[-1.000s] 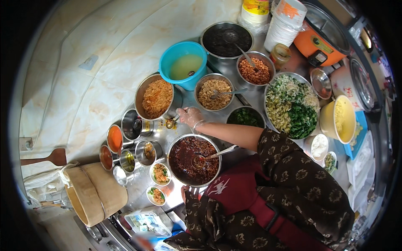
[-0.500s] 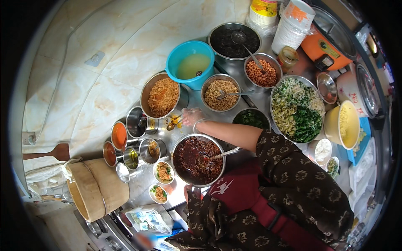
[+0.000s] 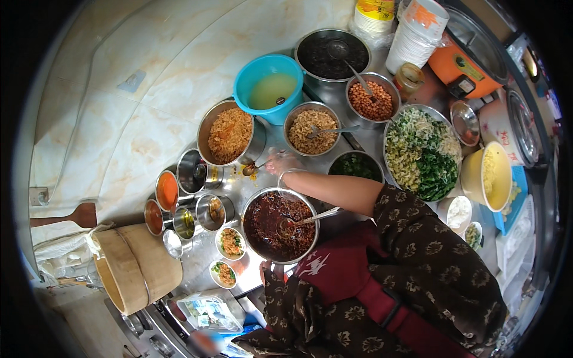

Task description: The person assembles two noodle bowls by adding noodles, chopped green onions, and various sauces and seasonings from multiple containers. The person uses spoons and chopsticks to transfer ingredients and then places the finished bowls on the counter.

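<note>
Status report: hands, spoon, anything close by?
Right hand holding spoon. Left hand mostly hidden. Steel pot of dark red sauce between the hands.

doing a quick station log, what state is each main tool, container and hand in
Small metal spoon: held by its handle
Clear-gloved right hand: closed on that spoon
Left hand: mostly hidden, grip unclear
Round steel pot of dark red sauce: uncovered
Metal ladle: resting in that pot
Blue plastic basin: uncovered, partly filled
Two small round white bowls: filled, uncovered
White disposable cups: stacked
Yellow plastic tub: uncovered
</note>
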`<state>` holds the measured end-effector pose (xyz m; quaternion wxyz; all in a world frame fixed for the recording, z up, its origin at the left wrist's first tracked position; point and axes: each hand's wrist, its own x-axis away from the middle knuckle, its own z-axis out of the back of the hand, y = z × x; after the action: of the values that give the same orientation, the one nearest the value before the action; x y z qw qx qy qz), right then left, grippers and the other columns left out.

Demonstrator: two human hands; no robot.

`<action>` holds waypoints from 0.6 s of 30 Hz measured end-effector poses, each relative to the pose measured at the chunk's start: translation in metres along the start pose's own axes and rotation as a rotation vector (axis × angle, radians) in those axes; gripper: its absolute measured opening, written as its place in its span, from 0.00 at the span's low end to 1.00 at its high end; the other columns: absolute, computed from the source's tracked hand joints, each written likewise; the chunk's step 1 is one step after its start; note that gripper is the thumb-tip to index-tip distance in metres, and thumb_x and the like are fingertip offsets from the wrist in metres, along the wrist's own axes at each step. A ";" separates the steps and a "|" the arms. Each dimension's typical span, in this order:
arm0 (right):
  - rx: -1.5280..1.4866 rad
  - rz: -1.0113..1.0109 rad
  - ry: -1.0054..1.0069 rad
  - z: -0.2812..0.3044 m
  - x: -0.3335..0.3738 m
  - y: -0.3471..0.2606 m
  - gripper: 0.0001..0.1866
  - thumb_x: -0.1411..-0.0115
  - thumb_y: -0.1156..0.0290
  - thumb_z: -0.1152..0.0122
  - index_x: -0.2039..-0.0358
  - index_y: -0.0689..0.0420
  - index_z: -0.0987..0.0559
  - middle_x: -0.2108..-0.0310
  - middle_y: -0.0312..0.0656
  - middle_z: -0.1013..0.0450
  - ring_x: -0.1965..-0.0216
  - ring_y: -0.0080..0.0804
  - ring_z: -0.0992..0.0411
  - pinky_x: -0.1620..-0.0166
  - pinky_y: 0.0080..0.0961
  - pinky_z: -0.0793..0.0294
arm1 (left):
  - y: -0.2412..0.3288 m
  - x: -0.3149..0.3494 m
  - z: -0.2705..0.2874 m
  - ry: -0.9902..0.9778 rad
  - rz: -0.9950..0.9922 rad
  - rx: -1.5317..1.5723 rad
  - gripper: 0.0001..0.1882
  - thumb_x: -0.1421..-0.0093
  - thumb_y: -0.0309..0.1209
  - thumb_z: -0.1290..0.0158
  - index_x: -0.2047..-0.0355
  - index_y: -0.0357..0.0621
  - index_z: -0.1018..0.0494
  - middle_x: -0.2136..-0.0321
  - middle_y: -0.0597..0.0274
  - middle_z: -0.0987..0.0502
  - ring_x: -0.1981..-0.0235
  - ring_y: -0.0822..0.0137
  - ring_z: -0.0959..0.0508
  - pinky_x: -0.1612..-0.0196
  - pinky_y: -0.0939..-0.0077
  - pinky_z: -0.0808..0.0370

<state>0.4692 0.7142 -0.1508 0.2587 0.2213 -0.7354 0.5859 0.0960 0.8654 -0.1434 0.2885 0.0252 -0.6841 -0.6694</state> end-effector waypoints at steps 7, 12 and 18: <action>0.020 0.114 0.068 0.007 0.017 -0.011 0.27 0.34 0.47 0.52 0.61 0.64 0.29 0.78 0.45 0.23 0.80 0.33 0.24 0.76 0.24 0.24 | 0.007 0.003 -0.011 0.037 0.058 0.095 0.21 0.32 0.41 0.55 0.47 0.40 0.40 0.49 0.49 0.32 0.50 0.53 0.25 0.49 0.62 0.24; 0.012 0.166 -0.001 0.019 0.025 -0.021 0.24 0.36 0.51 0.45 0.73 0.63 0.23 0.79 0.48 0.22 0.79 0.34 0.21 0.78 0.24 0.23 | 0.033 0.000 -0.026 0.126 0.239 0.284 0.19 0.31 0.41 0.57 0.48 0.41 0.40 0.51 0.51 0.30 0.52 0.56 0.24 0.51 0.65 0.24; 0.075 0.108 -0.075 0.025 -0.002 -0.012 0.21 0.34 0.55 0.50 0.69 0.64 0.24 0.77 0.49 0.22 0.77 0.35 0.21 0.77 0.27 0.22 | 0.048 0.003 -0.033 0.233 0.380 0.384 0.20 0.31 0.42 0.56 0.47 0.42 0.41 0.49 0.52 0.32 0.53 0.58 0.24 0.51 0.66 0.24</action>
<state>0.4747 0.6873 -0.1477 0.1904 0.2125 -0.7332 0.6173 0.1247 0.8393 -0.0994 0.4752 0.0276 -0.7530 -0.4543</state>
